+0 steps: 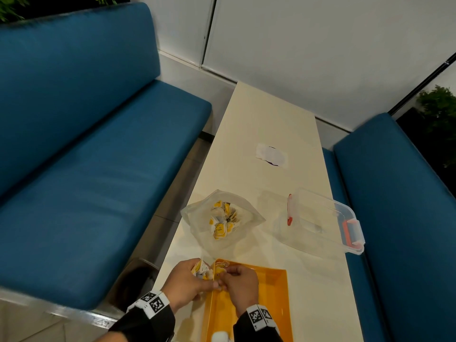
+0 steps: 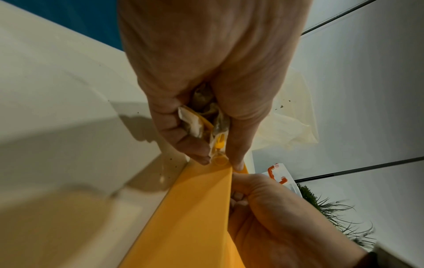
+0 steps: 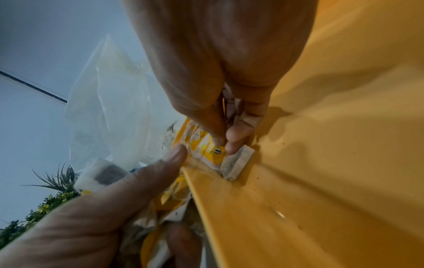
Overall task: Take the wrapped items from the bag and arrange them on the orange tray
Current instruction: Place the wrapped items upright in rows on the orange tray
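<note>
Sitting along the near end of the cream table (image 1: 259, 124), the orange tray (image 1: 276, 292) is my landmark, its long axis running away from me. Beyond its far-left corner the clear bag (image 1: 222, 218) is still holding most of the wrapped items (so I am judging the task barely begun). My left hand (image 1: 183, 280) is gripping a bunch (image 1: 201, 269) just outside the tray's left rim; my right hand (image 1: 240, 283) is pinching one packet (image 3: 236, 163) inside the far-left corner, its orientation unclear.

no legible text, labels or numbers.
</note>
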Available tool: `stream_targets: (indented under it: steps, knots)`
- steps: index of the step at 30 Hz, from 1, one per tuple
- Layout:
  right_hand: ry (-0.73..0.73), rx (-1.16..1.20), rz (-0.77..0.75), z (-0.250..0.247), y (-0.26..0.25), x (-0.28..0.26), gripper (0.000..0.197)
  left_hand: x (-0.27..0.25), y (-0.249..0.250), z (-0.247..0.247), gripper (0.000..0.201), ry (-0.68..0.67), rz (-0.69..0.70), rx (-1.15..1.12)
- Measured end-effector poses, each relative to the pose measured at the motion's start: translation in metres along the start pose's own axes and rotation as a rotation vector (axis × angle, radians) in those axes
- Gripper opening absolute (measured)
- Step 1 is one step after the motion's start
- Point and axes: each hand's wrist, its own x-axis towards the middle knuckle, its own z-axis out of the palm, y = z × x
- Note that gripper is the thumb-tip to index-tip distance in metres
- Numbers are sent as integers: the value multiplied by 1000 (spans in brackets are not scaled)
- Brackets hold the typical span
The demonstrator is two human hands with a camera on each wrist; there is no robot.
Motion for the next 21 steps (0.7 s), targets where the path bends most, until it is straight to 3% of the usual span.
stream_targets:
  steps: [6,9,13,16,21]
  knots:
    - [-29,96,42,-2,1,-2,11,-4,2,-5,33,-13,-5,-41]
    - [-34,160,65,-12,-1,-8,15,-8,6,-13,28,-22,-73,-188]
    - [-37,44,-118,-23,-10,-20,18,-13,14,-25,26,-103,-185,-440]
    - [-128,-7,-287,-24,-21,-30,24,-16,19,-27,20,-132,-227,-545]
    - [-239,22,-304,-18,-29,-37,25,-21,24,-23,28,-165,-197,-536]
